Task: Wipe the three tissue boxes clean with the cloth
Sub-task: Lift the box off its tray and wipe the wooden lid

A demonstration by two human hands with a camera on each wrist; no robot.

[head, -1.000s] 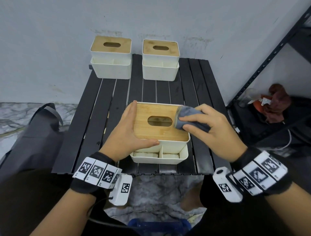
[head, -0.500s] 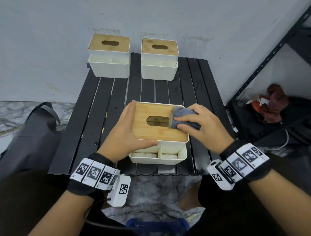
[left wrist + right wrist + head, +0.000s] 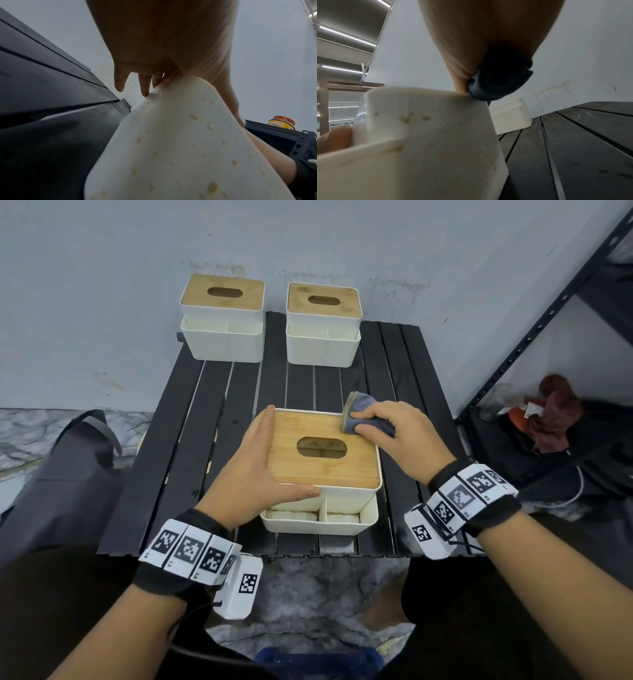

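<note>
Up close, near tissue box (image 3: 325, 474): bamboo lid, white walls brown-spotted.

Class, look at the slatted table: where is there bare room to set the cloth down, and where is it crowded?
Bare slats lie between the near tissue box and the two far boxes, and along the table left of the left hand. Crowded: the back edge and the front centre.

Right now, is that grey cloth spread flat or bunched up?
Bunched up. The cloth is wadded under the right hand, whose fingers curl round it at the near box's far right corner.
</note>
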